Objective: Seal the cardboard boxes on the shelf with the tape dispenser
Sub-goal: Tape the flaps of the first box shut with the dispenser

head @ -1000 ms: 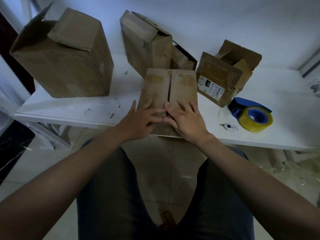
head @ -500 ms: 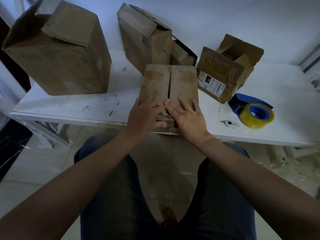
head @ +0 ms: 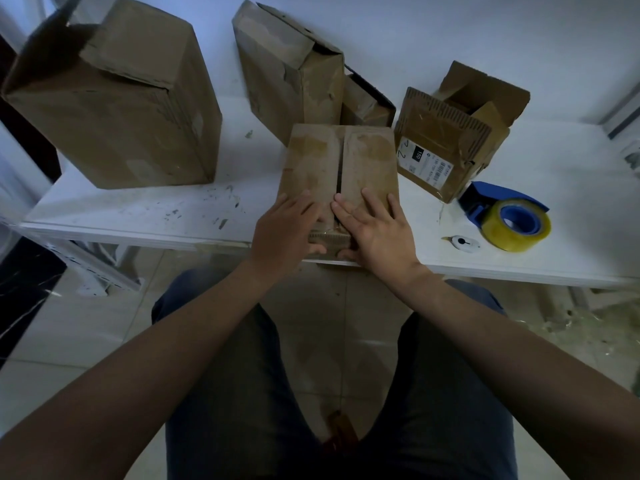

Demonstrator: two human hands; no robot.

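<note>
A flat brown cardboard box (head: 339, 161) lies at the front edge of the white shelf (head: 138, 216), its two top flaps folded down with a narrow gap between them. My left hand (head: 284, 230) lies on the left flap near the front edge, thumb over the box's front face. My right hand (head: 377, 226) presses flat on the right flap, fingers straight. A blue tape dispenser (head: 509, 216) with a yellowish tape roll sits on the shelf to the right, untouched.
A large box (head: 114, 105) stands at the left, a tall dented box (head: 291, 67) behind the middle one, a small dark-edged box (head: 367, 102) beside it, and an open labelled box (head: 450, 133) at the right. A small white cutter (head: 464, 242) lies near the dispenser.
Both hands slid slightly toward the front edge of the box, thumbs now over its front face. The box and the dispenser stayed in place.
</note>
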